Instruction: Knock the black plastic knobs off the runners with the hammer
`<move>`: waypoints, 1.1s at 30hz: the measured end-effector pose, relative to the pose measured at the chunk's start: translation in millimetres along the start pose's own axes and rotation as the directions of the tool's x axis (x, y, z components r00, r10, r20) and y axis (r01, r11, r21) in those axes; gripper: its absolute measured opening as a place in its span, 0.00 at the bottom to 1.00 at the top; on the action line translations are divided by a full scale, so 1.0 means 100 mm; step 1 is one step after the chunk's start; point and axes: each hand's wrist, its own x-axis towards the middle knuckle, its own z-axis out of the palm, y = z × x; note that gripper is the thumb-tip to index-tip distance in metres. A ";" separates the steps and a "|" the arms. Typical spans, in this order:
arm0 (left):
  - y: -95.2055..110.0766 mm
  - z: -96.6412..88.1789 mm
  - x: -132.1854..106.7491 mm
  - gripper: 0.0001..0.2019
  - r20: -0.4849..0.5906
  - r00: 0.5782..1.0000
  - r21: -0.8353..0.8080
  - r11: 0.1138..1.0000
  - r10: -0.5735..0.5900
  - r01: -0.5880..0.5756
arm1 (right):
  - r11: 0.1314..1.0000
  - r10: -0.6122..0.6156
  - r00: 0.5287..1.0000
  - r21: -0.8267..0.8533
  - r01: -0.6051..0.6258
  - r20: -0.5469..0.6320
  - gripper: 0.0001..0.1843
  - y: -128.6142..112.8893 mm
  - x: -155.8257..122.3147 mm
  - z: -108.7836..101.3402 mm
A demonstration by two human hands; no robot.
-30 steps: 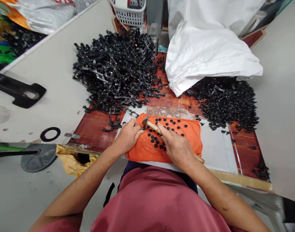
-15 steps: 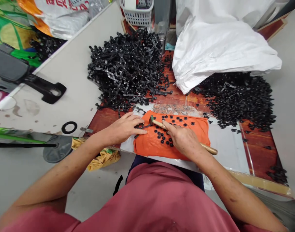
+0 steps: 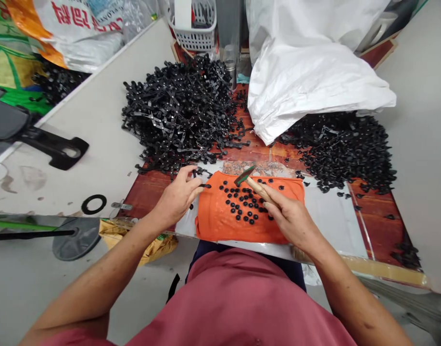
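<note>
My right hand (image 3: 290, 218) is closed round the wooden handle of a small hammer (image 3: 249, 179), whose head is lifted just above the far edge of an orange cloth (image 3: 213, 221). Several small black round parts (image 3: 242, 204) lie on that cloth. My left hand (image 3: 177, 197) pinches a small black strip piece (image 3: 205, 185) at the cloth's left edge. A large heap of black linked strips (image 3: 180, 113) lies just beyond my left hand.
A second pile of small black parts (image 3: 345, 149) lies at the right under a white sack (image 3: 314, 81). A white basket (image 3: 195, 21) stands at the back. A black flat tool (image 3: 52, 146), a black ring (image 3: 93, 203) and a grey disc (image 3: 76, 238) lie on the left surface.
The hammer head has risen off the cloth and moved right. My left hand has slid left to the cloth's edge and pinched a black piece.
</note>
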 end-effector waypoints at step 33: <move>0.19 0.48 0.21 0.18 0.103 0.984 0.135 0.983 -0.142 0.128 | 0.961 0.046 0.997 -0.275 -0.029 0.056 0.29 0.02 0.06 0.11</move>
